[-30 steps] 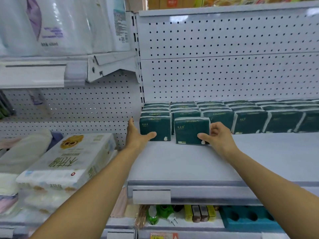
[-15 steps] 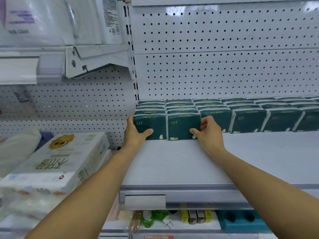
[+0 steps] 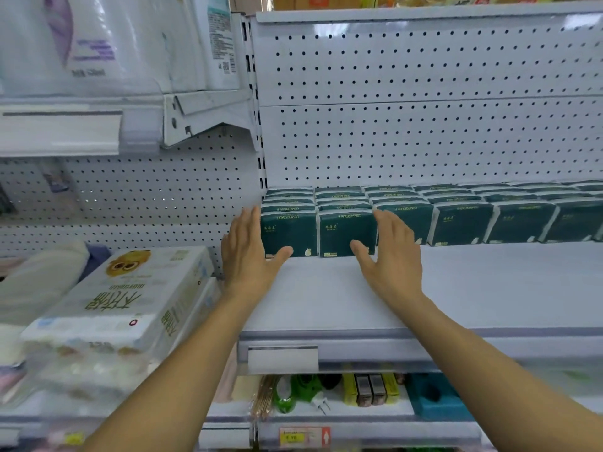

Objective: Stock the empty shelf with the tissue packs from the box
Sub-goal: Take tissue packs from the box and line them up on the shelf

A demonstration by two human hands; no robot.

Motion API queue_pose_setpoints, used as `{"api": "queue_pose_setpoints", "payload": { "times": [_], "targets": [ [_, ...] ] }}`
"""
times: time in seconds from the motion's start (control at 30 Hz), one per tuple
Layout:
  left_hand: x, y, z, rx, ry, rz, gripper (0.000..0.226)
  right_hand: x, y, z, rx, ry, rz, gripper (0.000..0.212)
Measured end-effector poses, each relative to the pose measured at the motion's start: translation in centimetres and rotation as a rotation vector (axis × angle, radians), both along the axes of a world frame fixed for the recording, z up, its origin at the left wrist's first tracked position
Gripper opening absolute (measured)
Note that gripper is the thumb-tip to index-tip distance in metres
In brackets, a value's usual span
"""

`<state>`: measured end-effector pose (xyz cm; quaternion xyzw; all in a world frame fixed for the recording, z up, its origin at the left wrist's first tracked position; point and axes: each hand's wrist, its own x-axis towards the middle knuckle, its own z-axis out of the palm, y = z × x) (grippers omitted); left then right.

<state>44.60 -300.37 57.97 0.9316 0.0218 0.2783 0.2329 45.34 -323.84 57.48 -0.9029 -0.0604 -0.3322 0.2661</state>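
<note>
Standing upright at frame centre on the white shelf (image 3: 359,298): two dark green tissue packs (image 3: 318,234), printed faces toward the camera, long axes vertical, fronting the rows behind. Flanking them with straight fingers, gripping nothing: left hand (image 3: 249,252) touching the left pack's side, right hand (image 3: 393,252) beside the right pack.

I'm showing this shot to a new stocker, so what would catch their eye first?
Two open hands, the left hand and the right hand, flank the two front tissue packs at the left end of the shelf. More dark green packs run in rows to the right, against the white pegboard.
</note>
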Motion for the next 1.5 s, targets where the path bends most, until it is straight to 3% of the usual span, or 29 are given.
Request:
{"api": "queue_pose_setpoints", "payload": {
  "times": [0.2, 0.53, 0.83, 0.97, 1.07, 1.17, 1.23, 1.33, 1.4, 1.5],
  "targets": [
    [-7.8, 0.8, -0.7, 0.246, -0.127, -0.010, 0.082, -7.0, 1.3, -0.7, -0.191, -0.098, 0.056, 0.060],
    [-23.0, 3.9, -7.0, 0.332, -0.148, -0.056, 0.062, -20.5, 4.2, -5.7, -0.320, -0.062, 0.225, 0.050],
    [-32.2, 6.0, -17.7, 0.234, 0.336, -0.058, 0.062, -28.0, 6.1, -16.6, -0.419, 0.280, 0.394, 0.039],
    [-35.2, 6.4, -22.9, 0.140, 0.595, -0.045, 0.072, -29.9, 5.7, -21.7, -0.494, 0.467, 0.442, 0.036],
    [-36.8, 6.5, -27.0, 0.037, 0.746, -0.009, 0.067, -30.8, 5.3, -25.4, -0.542, 0.632, 0.513, 0.040],
    [-38.4, 6.8, -31.6, -0.320, 0.883, 0.136, 0.065, -31.4, 5.1, -29.3, -0.600, 0.799, 0.576, 0.044],
    [-39.3, 7.0, -34.5, -0.644, 0.881, 0.344, 0.063, -31.7, 5.5, -31.6, -0.631, 0.882, 0.606, 0.045],
    [-40.2, 7.8, -38.3, -0.908, 0.855, 0.587, 0.059, -31.9, 7.0, -34.4, -0.691, 0.939, 0.664, 0.048],
    [-40.2, 8.7, -40.7, -0.986, 0.856, 0.646, 0.061, -32.0, 8.5, -35.6, -0.731, 0.933, 0.713, 0.052],
    [-39.8, 9.7, -44.5, -0.921, 0.903, 0.674, 0.088, -32.2, 10.8, -37.3, -0.826, 0.866, 0.780, 0.062]
  ]
}}
